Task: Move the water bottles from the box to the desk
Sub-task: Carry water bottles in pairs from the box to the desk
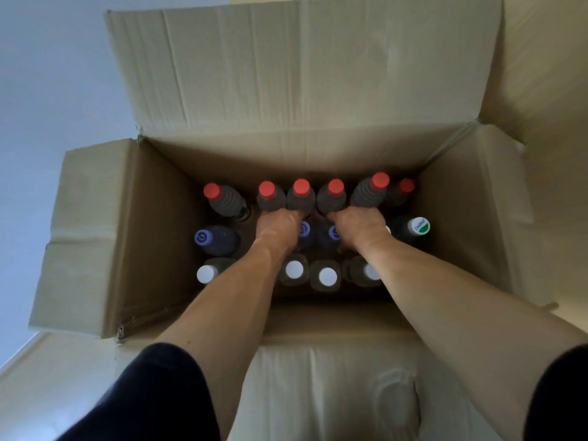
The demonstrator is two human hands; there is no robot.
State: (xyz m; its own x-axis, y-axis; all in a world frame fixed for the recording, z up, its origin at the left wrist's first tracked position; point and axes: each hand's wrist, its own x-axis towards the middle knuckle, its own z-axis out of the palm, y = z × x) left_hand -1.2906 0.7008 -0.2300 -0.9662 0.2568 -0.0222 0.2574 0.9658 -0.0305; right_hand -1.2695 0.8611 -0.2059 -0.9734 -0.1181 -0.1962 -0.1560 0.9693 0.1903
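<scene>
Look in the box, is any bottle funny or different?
Yes. One bottle with a green-and-white cap sits alone at the right end of the brown cardboard box, among red, purple and white caps. The leftmost red-capped bottle leans.

an open cardboard box (159, 224) holds upright bottles in three rows: red caps (301, 186) along the far wall, purple caps (204, 238) in the middle, white caps (327, 276) along the near wall. the left hand (277, 225) and right hand (357, 225) reach down among them, fingers curled at the red-capped bottles' shoulders. a green-and-white cap (419, 226) stands by the right wall.
</scene>
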